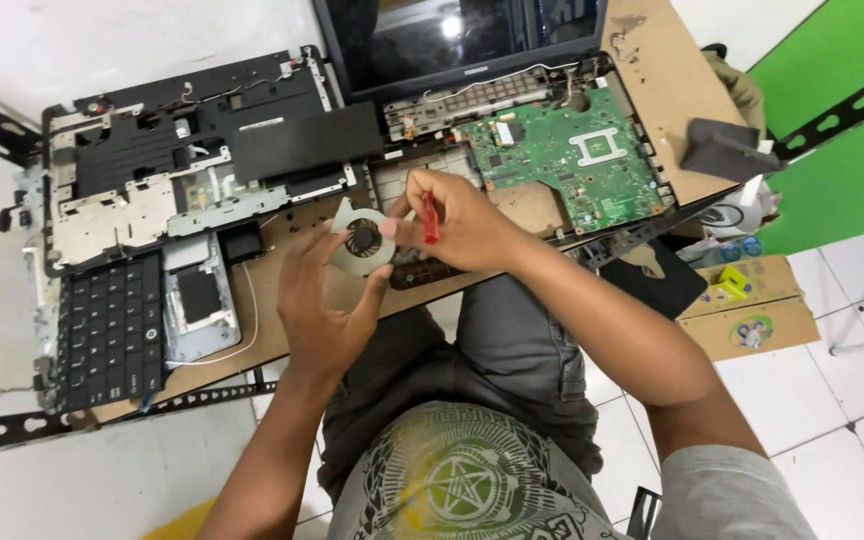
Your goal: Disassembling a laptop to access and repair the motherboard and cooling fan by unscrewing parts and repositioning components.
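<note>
- While the left hand pinches the round cooling fan at frame centre, fingers closed on its rim, the right hand is clamped around a red-handled screwdriver touching that fan.
- Green motherboard lies upper right on the wooden table.
- Black keyboard sits lower left, beside the laptop casing.

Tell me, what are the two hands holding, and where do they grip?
The left hand holds a small round cooling fan by its edge. The right hand grips a red-handled screwdriver around its handle, at the fan.
</note>
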